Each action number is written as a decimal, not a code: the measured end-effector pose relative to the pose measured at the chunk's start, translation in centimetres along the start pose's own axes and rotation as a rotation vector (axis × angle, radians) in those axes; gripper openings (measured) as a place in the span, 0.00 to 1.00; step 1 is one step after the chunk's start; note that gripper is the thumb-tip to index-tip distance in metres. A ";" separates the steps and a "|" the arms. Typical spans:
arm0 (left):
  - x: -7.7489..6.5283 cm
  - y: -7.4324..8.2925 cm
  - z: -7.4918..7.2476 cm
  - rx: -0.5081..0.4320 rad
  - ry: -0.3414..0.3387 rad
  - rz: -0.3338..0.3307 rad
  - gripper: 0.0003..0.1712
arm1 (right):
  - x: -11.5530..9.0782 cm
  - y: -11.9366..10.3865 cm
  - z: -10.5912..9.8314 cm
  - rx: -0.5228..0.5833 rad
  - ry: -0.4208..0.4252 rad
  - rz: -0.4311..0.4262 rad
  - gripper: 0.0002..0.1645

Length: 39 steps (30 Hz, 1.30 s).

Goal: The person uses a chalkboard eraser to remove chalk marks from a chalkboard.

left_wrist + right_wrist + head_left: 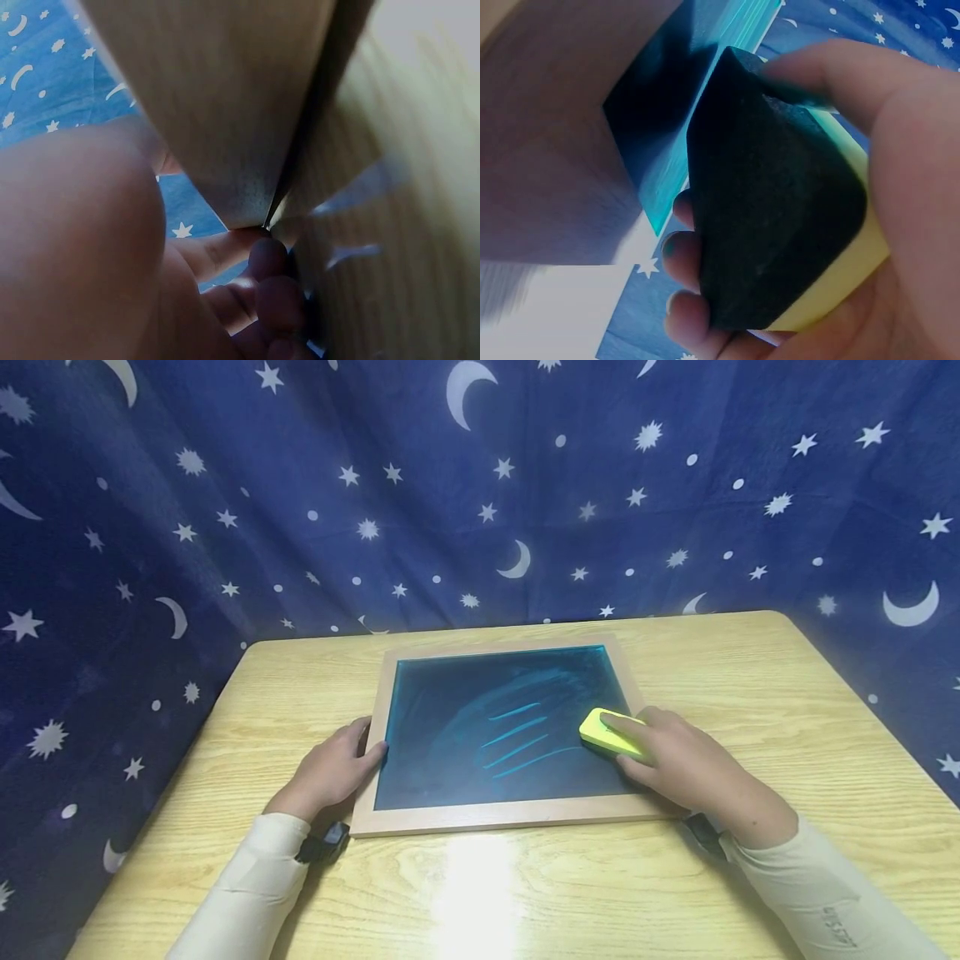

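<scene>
A small chalkboard [480, 817] with a pale wooden frame lies on the table. Several slanting blue chalk strokes [517, 739] and a hazy smear cover its dark surface. My left hand [330, 768] holds the frame's left side, thumb over the top; in the left wrist view its fingers [225, 251] curl by the frame's edge [217, 97]. At the board's right side my right hand [682, 760] grips a yellow chalkboard eraser [611, 733], index finger along its top. The right wrist view shows the eraser's black felt underside [772, 202], tilted up from the board.
The light wood-grain table [300, 677] extends around the board on all sides. Behind and to the left hangs a dark blue curtain [420, 552] with moons and stars. Black straps with wrist cameras [324, 843] sit under both wrists.
</scene>
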<state>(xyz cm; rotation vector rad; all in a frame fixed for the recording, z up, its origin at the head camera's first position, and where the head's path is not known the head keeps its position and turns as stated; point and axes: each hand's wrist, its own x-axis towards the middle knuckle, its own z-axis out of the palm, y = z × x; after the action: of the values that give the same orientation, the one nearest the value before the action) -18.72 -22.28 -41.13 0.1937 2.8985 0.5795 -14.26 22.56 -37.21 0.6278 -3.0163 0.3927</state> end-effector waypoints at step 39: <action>0.0 0.3 -0.2 -0.002 0.010 0.001 0.35 | 0.0 -3.3 2.1 -0.098 0.118 -0.146 0.34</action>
<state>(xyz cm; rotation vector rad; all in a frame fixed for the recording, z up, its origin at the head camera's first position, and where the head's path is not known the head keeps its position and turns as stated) -18.73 -22.06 -40.87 0.1927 2.9071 0.5850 -12.95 19.15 -38.45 0.7813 -2.8354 0.2640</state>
